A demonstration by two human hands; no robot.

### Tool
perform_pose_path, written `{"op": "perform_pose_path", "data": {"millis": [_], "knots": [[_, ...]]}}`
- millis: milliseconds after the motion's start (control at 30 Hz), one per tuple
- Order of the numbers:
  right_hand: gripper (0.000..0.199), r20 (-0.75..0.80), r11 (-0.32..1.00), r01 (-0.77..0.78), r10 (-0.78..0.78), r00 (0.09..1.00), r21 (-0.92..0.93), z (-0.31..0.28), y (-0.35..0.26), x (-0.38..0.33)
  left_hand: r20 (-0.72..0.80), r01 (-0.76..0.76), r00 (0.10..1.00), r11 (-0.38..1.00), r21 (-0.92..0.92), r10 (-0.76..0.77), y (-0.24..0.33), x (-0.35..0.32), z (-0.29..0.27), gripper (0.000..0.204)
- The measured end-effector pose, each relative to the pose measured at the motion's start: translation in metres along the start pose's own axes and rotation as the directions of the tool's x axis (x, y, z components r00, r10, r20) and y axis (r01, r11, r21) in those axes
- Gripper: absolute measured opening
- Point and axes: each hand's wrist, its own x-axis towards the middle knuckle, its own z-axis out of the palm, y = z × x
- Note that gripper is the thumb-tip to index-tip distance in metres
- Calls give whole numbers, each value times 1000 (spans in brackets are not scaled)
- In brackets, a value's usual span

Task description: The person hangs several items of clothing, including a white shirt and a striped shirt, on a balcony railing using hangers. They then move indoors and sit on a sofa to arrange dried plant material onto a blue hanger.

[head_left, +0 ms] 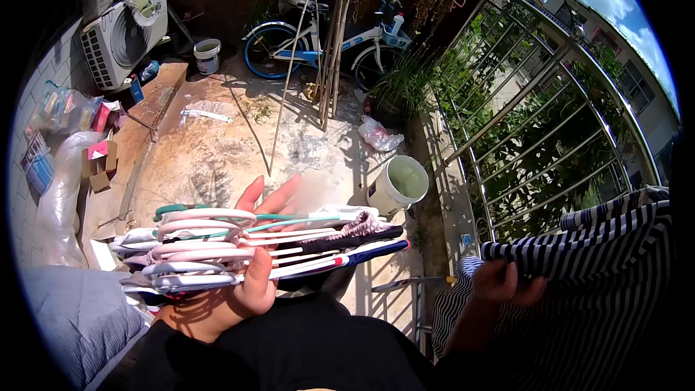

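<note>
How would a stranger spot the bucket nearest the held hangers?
Start at the metal railing on the right. Left of its base, just beyond the hangers in the left hand, is a pale, open-topped bucket. The other pale bucket stands much farther back, near the air-conditioning unit.
</note>
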Motion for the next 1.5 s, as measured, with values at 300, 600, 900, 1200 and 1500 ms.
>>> {"op": "perform_pose_path", "data": {"millis": [300,600,900,1200,1500], "knots": [[26,533,781,-566,371,761,264,86,-47,49,204,82,977,991,-110,-58,-32,101,-44,62],[28,824,-66,-996,-559,91,65,212,-172,111,428,156,902,969,-190,-61,-46,209,-105,67],[23,982,-416,-889,-71,-175,-189,198,-126,85,670,161,737,986,-45,-90,-58,256,-110,68],[18,715,-229,-974,681,-157,4,95,56,75,513,359,827,918,-170,-228,-63,238,-53,65],[25,693,-11,-998,720,40,69,170,204,85,454,333,869,913,-237,-199,-72,192,-25,59]]}}
